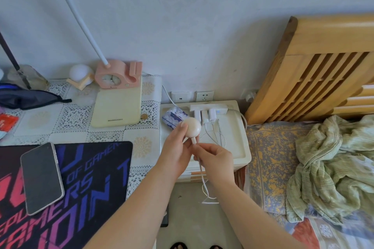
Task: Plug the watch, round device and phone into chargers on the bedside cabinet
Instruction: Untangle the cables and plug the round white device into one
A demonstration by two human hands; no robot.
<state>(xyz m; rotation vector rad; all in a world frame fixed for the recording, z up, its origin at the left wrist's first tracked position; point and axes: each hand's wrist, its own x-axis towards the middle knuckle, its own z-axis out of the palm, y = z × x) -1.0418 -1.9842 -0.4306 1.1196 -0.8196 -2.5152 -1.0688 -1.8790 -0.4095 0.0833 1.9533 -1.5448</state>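
My left hand (176, 148) holds a pale round device (192, 127) above the white bedside cabinet (240, 143). My right hand (215, 158) pinches the plug end of a white charging cable (203, 180) right at the device's lower edge; the cable hangs down toward the floor. A power strip (208, 107) with several white chargers (212, 115) lies at the cabinet's back, loose cables trailing from it. The phone (41, 178) lies face up, screen dark, on the black mouse mat (91, 184) at the left. No watch is visible.
A cream lamp base (118, 105) with a pink clock (113, 77) stands on the lace-covered table. A tissue pack (173, 117) lies on the cabinet's left side. Wall sockets (204, 96) sit behind it. A bed with a wooden headboard (315, 66) and crumpled blanket (334, 168) is at the right.
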